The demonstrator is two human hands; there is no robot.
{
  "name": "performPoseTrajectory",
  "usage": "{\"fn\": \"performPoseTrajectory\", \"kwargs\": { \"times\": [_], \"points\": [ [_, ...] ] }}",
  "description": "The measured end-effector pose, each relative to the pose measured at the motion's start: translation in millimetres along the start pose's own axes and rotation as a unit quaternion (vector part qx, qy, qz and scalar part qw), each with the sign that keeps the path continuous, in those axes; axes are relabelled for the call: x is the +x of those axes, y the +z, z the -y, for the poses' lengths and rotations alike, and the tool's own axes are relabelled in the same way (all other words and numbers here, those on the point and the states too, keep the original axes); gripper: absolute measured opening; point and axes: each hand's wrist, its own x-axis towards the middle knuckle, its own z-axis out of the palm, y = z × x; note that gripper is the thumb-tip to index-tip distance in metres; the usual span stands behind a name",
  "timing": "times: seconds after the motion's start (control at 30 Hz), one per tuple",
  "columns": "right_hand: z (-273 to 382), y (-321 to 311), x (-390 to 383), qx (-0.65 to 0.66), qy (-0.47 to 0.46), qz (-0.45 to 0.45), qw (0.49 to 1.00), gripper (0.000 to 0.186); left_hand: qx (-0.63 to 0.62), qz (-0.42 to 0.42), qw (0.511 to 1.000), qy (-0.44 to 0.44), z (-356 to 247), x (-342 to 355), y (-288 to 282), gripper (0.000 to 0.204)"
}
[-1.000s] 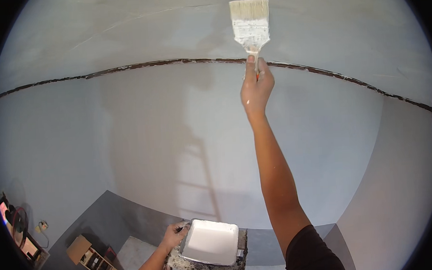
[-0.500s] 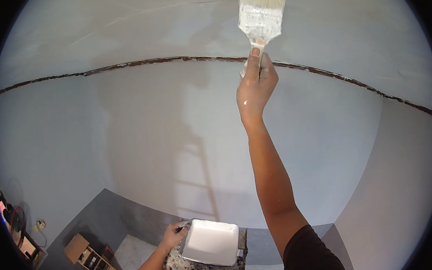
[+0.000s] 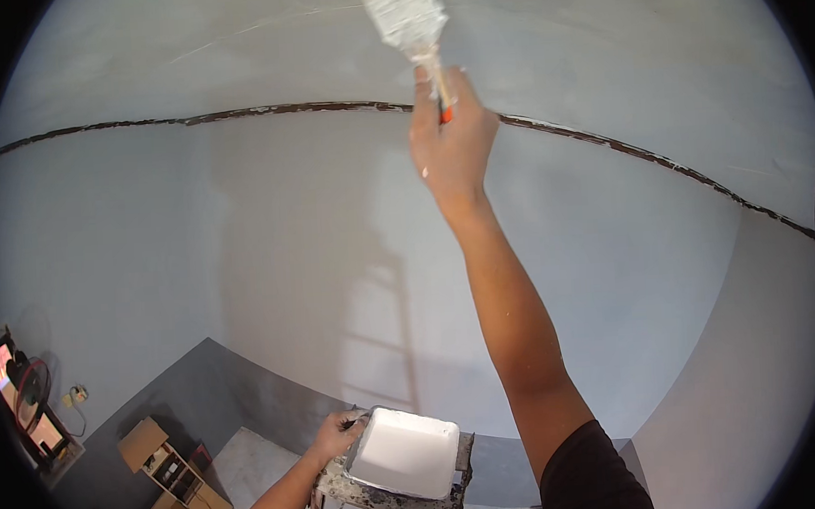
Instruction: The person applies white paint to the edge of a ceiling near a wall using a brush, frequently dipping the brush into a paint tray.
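A pale wall [image 3: 611,262] is seen beyond the tray [image 3: 416,415], bordered below by a dark grey band and above by a ragged dark seam [image 3: 308,107], past which a pale upper surface [image 3: 599,42] is spread. A ladder-shaped shadow [image 3: 407,337] is cast on the wall just above the tray.

The brush [image 3: 409,19] is held high above the tray, near its line in the view. Its long axis is tilted: the bristle end is directed up and leftward, away from the tray, and the orange-marked handle end down and slightly rightward. The handle is pinched between the thumb and fingers of the right hand [image 3: 455,137].

By the left hand [image 3: 336,435], the tray's left rim is met; the fingers there are curled, but whether the rim is pinched cannot be told. White paint is held in the tray, which is borne by a spattered stand [image 3: 407,508].

The bristle tips are cut off by the upper edge, so contact with the upper surface cannot be made out. Part of the handle is hidden by the right hand. Left of the tray, a shelf [image 3: 172,471] and a cardboard box [image 3: 143,442] are seen, small and indistinct.
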Motion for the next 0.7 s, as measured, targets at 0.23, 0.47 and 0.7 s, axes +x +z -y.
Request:
{"fn": "performPoseTrajectory", "kwargs": {
  "times": [0.23,0.47,0.7],
  "points": [
    [-61,-25,2,-0.08,0.091,-0.071,0.99,0.028,0.006,-0.005,1.0,0.026,2,4,5,0.029],
    [-24,-4,-11,-0.126,-0.018,-0.01,0.992,0.026,-0.006,0.013,1.0,-0.007,-20,0,6,0.028],
    [-40,-22,0,-0.152,0.032,-0.089,0.984,0.023,0.005,-0.007,1.0,0.029,-9,1,5,0.026]
  ]
}}
